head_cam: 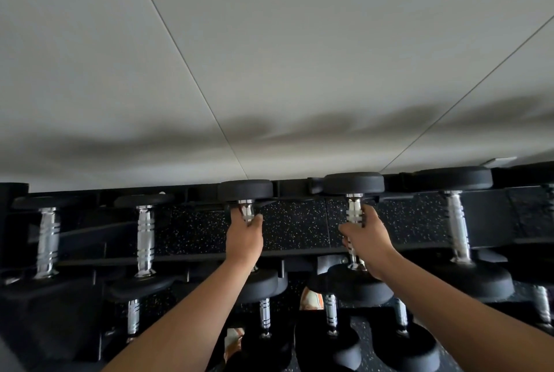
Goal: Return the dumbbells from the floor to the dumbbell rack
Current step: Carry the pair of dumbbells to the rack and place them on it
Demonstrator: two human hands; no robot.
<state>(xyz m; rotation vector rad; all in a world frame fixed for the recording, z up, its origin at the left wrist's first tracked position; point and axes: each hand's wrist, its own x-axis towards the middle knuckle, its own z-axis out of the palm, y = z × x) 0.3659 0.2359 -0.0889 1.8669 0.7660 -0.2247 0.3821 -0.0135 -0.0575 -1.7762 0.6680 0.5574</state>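
Note:
Two black dumbbells with chrome handles lie across the top tier of the black dumbbell rack (192, 259). My left hand (244, 235) is wrapped around the handle of the left dumbbell (245, 190). My right hand (364, 235) is closed on the handle of the right dumbbell (353, 182). Both near heads sit at the rack's front rail, partly hidden behind my forearms. Both far heads rest at the back rail by the wall.
Other dumbbells (145, 236) fill the top tier on both sides, one (457, 227) close to my right hand. A lower tier holds more dumbbells (331, 314). A pale wall (269, 56) rises right behind the rack. Speckled black floor (299, 221) shows through it.

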